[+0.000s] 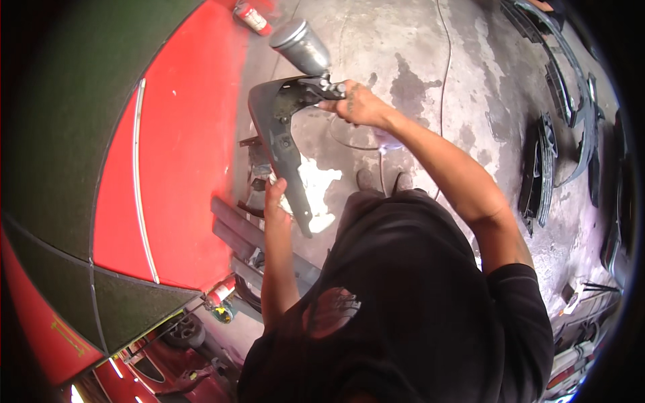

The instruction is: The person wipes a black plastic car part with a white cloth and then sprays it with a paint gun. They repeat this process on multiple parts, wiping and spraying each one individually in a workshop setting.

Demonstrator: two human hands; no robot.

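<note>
In front of me my left hand point(275, 199) is closed on the lower part of a dark, bent plastic car trim piece point(267, 124). The piece is tilted, with its curved end upward and its narrow end near my waist. Something white point(285, 201) shows at my left fingers; I cannot tell whether it is cloth or paper. My right hand point(361, 105) grips a spray gun point(327, 87) by its handle. A silver paint cup point(302, 48) sits atop the gun, leaning left. The gun overlaps the trim's upper end; whether they touch is unclear.
A red wall point(191, 134) stands at left, with a fire extinguisher point(252, 18) beyond the cup and another extinguisher point(222, 290) lower left. Dark panels point(245, 228) lie by the wall. Several bumper parts point(539, 171) lie at right. A hose point(446, 67) crosses the stained floor.
</note>
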